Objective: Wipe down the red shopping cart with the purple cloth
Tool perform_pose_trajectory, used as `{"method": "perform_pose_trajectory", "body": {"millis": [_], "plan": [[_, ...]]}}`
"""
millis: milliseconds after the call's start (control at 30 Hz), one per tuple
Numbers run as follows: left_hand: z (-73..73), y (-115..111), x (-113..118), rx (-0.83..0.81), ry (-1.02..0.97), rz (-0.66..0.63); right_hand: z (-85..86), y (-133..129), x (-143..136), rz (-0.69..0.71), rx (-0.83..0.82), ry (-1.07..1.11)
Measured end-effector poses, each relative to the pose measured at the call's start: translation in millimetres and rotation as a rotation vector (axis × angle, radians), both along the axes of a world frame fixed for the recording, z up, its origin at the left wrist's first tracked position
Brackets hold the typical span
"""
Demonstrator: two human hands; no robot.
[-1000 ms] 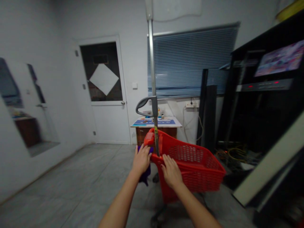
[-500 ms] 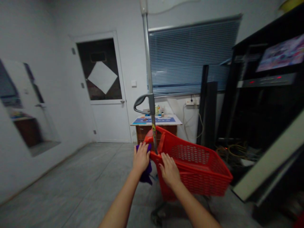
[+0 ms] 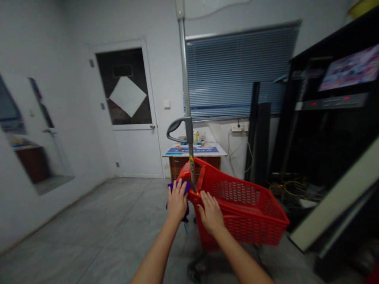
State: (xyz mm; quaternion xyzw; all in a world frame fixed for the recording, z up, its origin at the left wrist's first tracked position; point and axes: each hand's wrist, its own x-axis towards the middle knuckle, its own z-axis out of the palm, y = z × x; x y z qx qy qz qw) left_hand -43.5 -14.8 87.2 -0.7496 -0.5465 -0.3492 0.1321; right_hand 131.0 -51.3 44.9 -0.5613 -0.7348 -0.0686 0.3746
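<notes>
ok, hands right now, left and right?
Left hand: fingers spread over the purple cloth; whether it grips can't be told.
Right hand: open, laid on the edge of the red shopping cart.

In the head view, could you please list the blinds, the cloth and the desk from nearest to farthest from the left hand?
1. Cloth: purple, directly under the left hand.
2. Desk: ahead, beyond the cart.
3. Blinds: farthest, at the back wall, above and behind the desk.
</notes>
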Motion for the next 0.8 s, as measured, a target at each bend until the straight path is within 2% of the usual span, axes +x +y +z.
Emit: {"method": "perform_pose_trajectory", "body": {"millis": [100,233,400,533,667,800], "plan": [[-9.8,-5.3,0.0,0.034,-0.024,-0.051,-1.7,3.4,9.5,0.097,-0.042,0.045],[-11.5,-16.5,9.3,0.092,-0.022,-0.11,-11.2,8.8,25.8,0.174,-0.06,0.076],[-3.9,-21.6,38.9,0.098,0.118,-0.241,-31.7,11.0,47.4,-0.007,-0.057,0.068],[-5.0,-15.1,49.8,0.033,0.224,-0.302,-44.4,5.1,81.1,-0.156,-0.095,0.031],[-15.3,-13.2,60.0,0.024,0.195,-0.275,-47.6,-3.1,106.0,-0.131,-0.095,-0.011],[-17.5,-17.0,71.0,0.007,0.195,-0.236,-44.7,-8.0,106.5,-0.136,-0.09,-0.012]]}}
